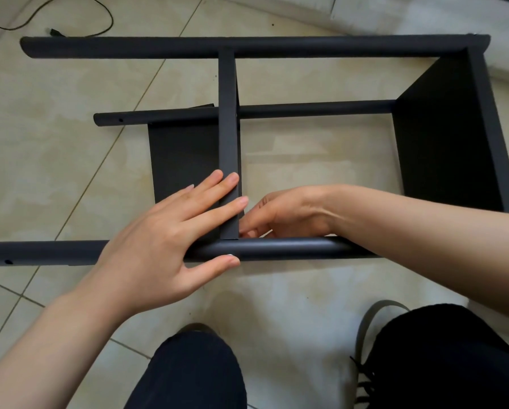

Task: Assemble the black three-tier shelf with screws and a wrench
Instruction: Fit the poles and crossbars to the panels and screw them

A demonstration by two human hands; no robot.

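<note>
Dark trouser legs (194,373) and a shoe (365,376) fill the bottom of the view, so the person appears to be crouching over the black shelf frame (247,47), which lies on its side on the tiled floor (55,160). Nearest the person runs a round pole (276,248) of that frame, and the middle shelf panel (228,137) meets it edge-on. The left hand (170,246) lies flat with fingers (217,211) spread and straight, pressing the panel's end and the pole together, probably to keep the screw holes lined up. The right hand (288,215) reaches in behind the pole at the joint, its fingertips curled together as if pinching a screw, though what they hold cannot be seen. An end panel (442,137) is already fixed at the right; a further pole (306,110) lies beyond, and a loose panel (182,154) rests beneath. No wrench shows. A black cable (105,16) trails across the floor at the far left, well apart from the work.
</note>
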